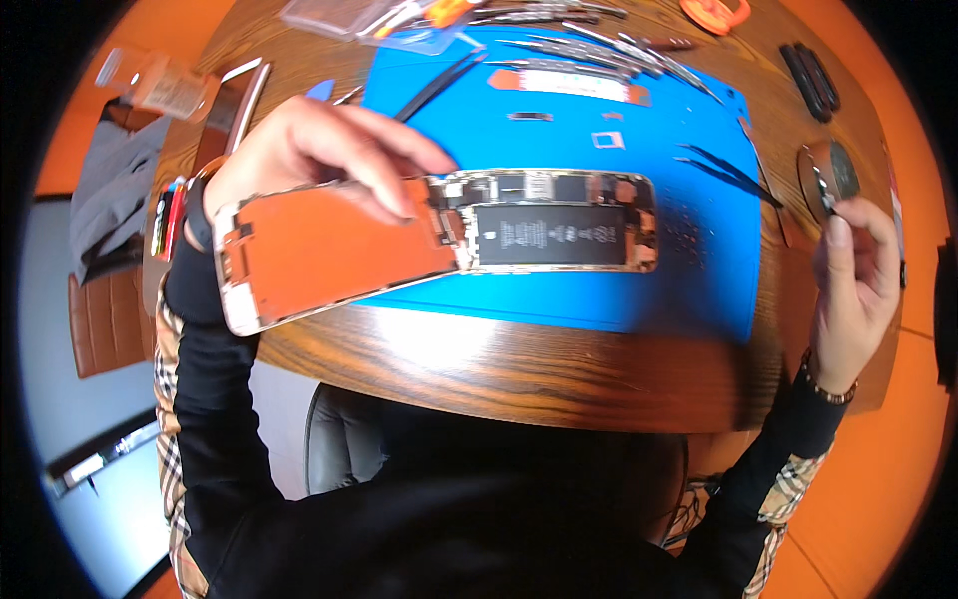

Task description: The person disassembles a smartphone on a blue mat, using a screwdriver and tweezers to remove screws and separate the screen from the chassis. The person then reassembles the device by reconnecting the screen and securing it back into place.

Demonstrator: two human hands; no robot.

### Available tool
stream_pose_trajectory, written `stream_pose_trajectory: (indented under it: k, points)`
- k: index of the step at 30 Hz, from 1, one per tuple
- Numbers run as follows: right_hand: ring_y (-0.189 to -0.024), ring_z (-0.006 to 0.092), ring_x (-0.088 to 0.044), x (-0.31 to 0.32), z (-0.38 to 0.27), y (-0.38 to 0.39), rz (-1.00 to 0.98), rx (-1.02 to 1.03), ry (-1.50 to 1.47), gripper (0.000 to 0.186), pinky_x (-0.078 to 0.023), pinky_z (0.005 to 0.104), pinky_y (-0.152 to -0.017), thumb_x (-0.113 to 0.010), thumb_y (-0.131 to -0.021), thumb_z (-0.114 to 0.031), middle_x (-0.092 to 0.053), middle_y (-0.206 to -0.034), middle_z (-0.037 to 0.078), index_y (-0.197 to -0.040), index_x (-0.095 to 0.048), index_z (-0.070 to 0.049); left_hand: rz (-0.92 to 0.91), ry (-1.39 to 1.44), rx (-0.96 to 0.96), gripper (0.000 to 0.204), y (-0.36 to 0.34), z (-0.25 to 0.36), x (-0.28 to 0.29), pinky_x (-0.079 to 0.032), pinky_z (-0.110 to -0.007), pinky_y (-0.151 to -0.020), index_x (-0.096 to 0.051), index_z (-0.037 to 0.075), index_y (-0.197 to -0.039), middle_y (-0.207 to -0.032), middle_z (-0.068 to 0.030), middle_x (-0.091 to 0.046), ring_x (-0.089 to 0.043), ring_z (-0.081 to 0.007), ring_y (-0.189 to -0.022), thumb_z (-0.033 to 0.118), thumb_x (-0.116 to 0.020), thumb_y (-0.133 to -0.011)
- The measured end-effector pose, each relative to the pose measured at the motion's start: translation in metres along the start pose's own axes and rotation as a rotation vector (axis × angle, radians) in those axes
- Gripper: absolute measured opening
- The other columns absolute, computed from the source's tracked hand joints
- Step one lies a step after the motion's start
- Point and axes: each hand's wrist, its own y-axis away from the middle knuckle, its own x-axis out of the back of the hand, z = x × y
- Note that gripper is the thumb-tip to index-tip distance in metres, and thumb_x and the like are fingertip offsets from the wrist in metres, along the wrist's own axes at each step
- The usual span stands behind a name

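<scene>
My left hand (329,150) is closed on an opened smartphone, gripping it by its screen half. That screen half (339,250) shows an orange-looking inner face and meets the body at an angle. The phone's body (559,235) lies inside-up over the blue mat, with a black battery (549,236) and small boards in it. At the right, my right hand (858,260) is closed, thumb and fingertips pinched together at the near rim of a round, dark metallic container (830,172). What the fingertips hold is too small to make out.
Under the phone is a blue mat (639,304). Tweezers (733,175), several metal tools (599,55), a small frame-like part (607,141) and an orange-ended strip (574,86) lie on it. A clear bottle (160,85) is at the far left, a black case (809,82) at the far right.
</scene>
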Motion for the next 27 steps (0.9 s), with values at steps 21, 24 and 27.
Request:
stream_pose_trajectory:
  k: [21, 24, 27]
  points:
    - [-0.096, 0.0134, -0.075, -0.159, -0.072, -0.045, -0.291, 0.058, -0.674, 0.027, -0.062, 0.0256, -0.087, -0.07, -0.107, -0.003, -0.079, -0.119, 0.015, -0.132, -0.069, 0.006, 0.075, 0.0, -0.039, 0.014, 0.0, 0.016, -0.009, -0.059, -0.031, -0.09, -0.088, 0.006, -0.106, -0.129, -0.0147, -0.075, -0.074, -0.0185, -0.106, 0.0, -0.084, -0.093]
    - [-0.098, 0.0138, -0.075, -0.165, -0.065, -0.033, -0.276, 0.036, -0.483, 0.043, -0.062, 0.0263, -0.088, -0.072, -0.105, -0.001, -0.078, -0.118, 0.014, -0.145, -0.059, 0.004, 0.071, -0.04, -0.023, 0.014, -0.002, 0.012, -0.013, -0.059, -0.031, -0.09, -0.087, 0.006, -0.105, -0.13, -0.0153, -0.073, -0.073, -0.0186, -0.106, 0.001, -0.085, -0.092]
    - [-0.097, 0.0138, -0.075, -0.169, -0.065, -0.031, -0.267, 0.042, -0.411, 0.043, -0.062, 0.0264, -0.087, -0.072, -0.105, -0.001, -0.078, -0.117, 0.014, -0.145, -0.059, 0.004, 0.082, -0.004, -0.071, 0.013, -0.003, 0.011, -0.016, -0.058, -0.031, -0.09, -0.087, 0.006, -0.104, -0.131, -0.0155, -0.072, -0.073, -0.0188, -0.106, 0.002, -0.085, -0.092]
